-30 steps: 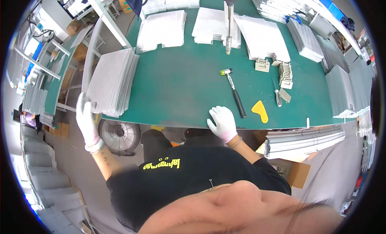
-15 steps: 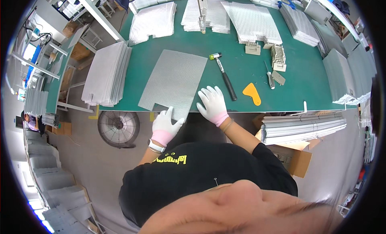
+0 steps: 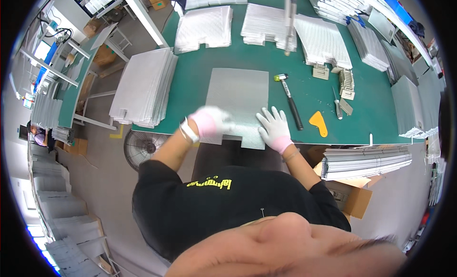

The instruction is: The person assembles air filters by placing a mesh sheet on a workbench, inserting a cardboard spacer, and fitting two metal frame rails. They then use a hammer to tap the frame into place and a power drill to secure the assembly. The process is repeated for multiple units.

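Note:
A grey perforated sheet (image 3: 238,93) with a notch in its near edge lies on the green table (image 3: 190,91), its near edge sticking out past the table's front edge. My right hand (image 3: 274,129), in a white glove with a pink cuff, rests with fingers spread at the sheet's right edge. Over the sheet's near left part is my left hand (image 3: 212,121), gloved alike and smeared by motion, so its fingers cannot be made out. To the right lie a hammer (image 3: 291,103), a yellow scraper (image 3: 318,123) and a screwdriver (image 3: 337,105).
A tall stack of sheets (image 3: 143,86) stands at the left table edge. Further stacks (image 3: 203,27) line the back, below a hanging post (image 3: 290,29). Beige plastic parts (image 3: 347,81) sit at the right. Beneath the table are a floor fan (image 3: 143,146) and a carton (image 3: 358,201).
The sheet has turned from slanted to nearly square with the table edge. My left hand has moved up onto it from its near edge. The whole view has shifted, so table things appear further right.

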Demonstrator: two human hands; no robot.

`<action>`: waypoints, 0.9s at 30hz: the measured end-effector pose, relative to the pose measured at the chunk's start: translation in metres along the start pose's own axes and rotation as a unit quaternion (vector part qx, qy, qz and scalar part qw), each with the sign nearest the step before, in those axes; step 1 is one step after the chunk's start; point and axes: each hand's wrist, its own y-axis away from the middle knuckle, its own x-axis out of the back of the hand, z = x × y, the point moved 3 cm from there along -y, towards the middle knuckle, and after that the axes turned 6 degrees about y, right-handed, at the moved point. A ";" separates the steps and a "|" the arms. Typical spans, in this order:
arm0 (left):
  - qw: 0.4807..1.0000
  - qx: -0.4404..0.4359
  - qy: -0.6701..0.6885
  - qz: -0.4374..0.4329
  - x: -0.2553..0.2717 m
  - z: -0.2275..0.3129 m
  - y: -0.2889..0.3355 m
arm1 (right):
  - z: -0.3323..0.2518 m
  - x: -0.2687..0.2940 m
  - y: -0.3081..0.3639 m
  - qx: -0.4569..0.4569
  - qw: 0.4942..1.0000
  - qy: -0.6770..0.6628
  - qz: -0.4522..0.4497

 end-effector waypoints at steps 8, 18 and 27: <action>0.899 0.267 -0.016 0.347 0.160 -0.254 -0.155 | -0.013 0.012 -0.030 -0.021 1.000 -0.007 -0.008; 0.798 0.441 0.138 0.386 0.190 -0.304 -0.188 | -0.012 0.013 -0.030 -0.039 0.999 -0.005 -0.029; 0.775 0.196 0.085 0.595 0.237 -0.310 -0.191 | -0.009 0.009 -0.024 -0.040 0.999 -0.007 -0.015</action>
